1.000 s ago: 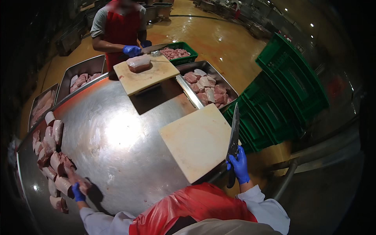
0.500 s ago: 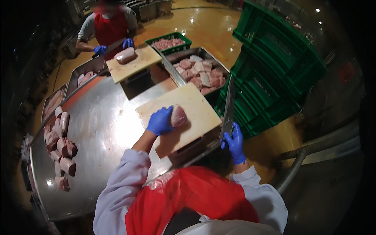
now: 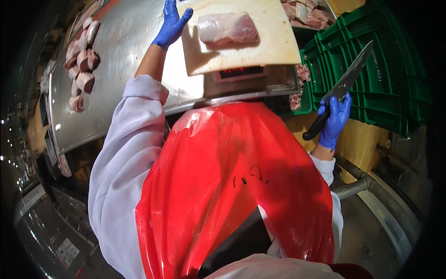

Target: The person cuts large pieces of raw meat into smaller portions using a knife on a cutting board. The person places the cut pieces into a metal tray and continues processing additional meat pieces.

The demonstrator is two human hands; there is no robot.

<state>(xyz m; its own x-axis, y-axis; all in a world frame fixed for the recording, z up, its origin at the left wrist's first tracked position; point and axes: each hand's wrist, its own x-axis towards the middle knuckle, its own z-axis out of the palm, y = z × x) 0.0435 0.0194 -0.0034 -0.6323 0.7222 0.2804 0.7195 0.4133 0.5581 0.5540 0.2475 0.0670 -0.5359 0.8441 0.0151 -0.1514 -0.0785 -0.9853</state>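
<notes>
A thick, pale pink piece of meat (image 3: 227, 30) lies lengthwise on the cream cutting board (image 3: 278, 52). My left hand (image 3: 171, 25), in a blue glove, is beside the board's left edge, off the meat, with thumb and fingers apart. On the right, my gloved right hand (image 3: 335, 118) grips a large knife (image 3: 349, 73) by its black handle. The blade slants up and to the right, away from the board, in front of green crates.
Under the board sits a scale with a lit red display (image 3: 239, 73). Several cut meat pieces (image 3: 84, 60) lie left on the steel table (image 3: 121, 44). Stacked green crates (image 3: 395, 60) stand right, near a metal pipe (image 3: 350, 188). Meat chunks (image 3: 309, 14) fill a tray beyond the board.
My left hand has let go of the meat and moved left of it. The meat now lies lengthwise across the board. The view has tilted down toward my red apron; the knife stays in my right hand.
</notes>
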